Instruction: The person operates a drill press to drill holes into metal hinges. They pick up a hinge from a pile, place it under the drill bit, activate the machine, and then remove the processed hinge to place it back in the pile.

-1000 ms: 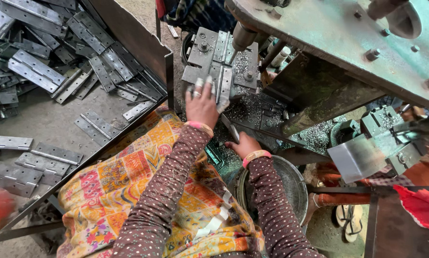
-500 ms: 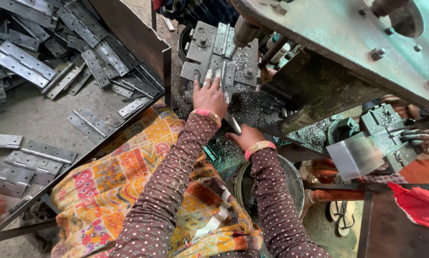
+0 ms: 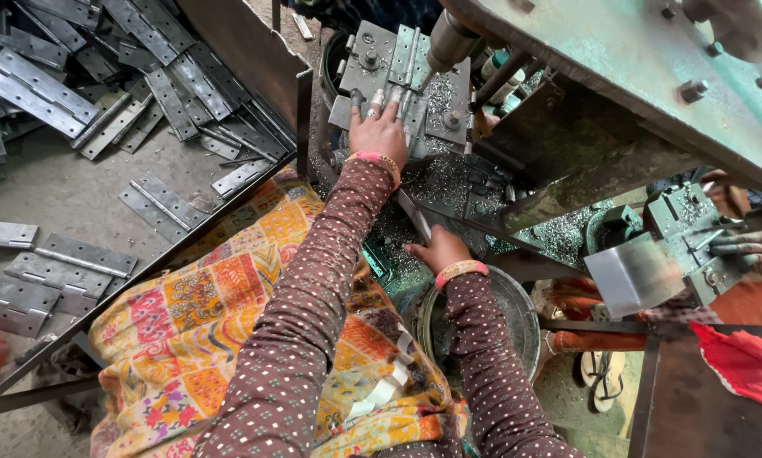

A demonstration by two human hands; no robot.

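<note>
Sleeves first, brown dotted, both mine, over an orange patterned cloth [image 3: 203, 322] on my lap. Right hand [image 3: 439, 251] is nearest, lying on the chip-strewn worktop [image 3: 449, 182] beside a round metal bowl [image 3: 517, 305]; fingers curled, touching a thin metal strip [image 3: 415, 216], but I cannot tell if they grip it. Left hand [image 3: 379, 131] is farther out, arm stretched, fingers spread flat and pressing a grey hinge plate [image 3: 406, 110] onto the drill fixture [image 3: 402, 72]. Hinge plate sits straight ahead of those fingers, long axis running away from me, directly under the drill spindle [image 3: 449, 38]. Left hand is clearly the nearer to it; right is well apart, back toward me. Far left, a pile of grey hinges [image 3: 101, 76] on the floor. Far right, another person's hand [image 3: 742, 246] at a second fixture [image 3: 686, 229].
</note>
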